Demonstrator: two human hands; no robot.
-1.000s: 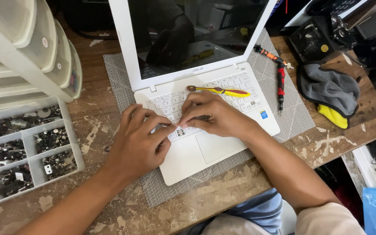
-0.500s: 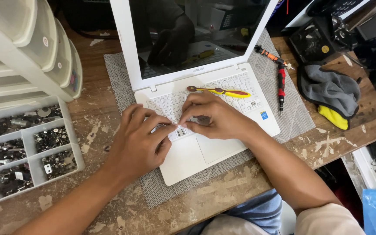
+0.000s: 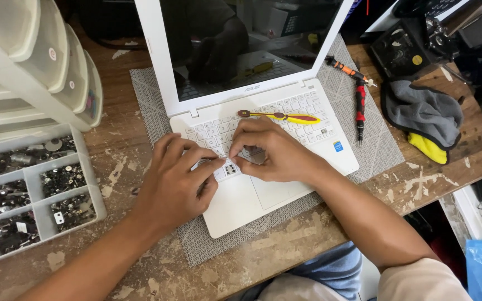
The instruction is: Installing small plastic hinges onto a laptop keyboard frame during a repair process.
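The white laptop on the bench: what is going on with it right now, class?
A person works on the white laptop, open on a grey mat. The left hand and right hand meet at the lower keyboard row, fingertips pinching around one spot where a key looks missing. A yellow-handled tool lies across the keys. A compartment tray of small dark parts sits at the left.

Under my fingers (image 3: 210, 163) I note the laptop (image 3: 263, 195), matt white plastic with a glossy screen. Beneath it, a woven grey mat (image 3: 372, 150); beyond, rough, paint-flecked wooden bench (image 3: 285, 251).
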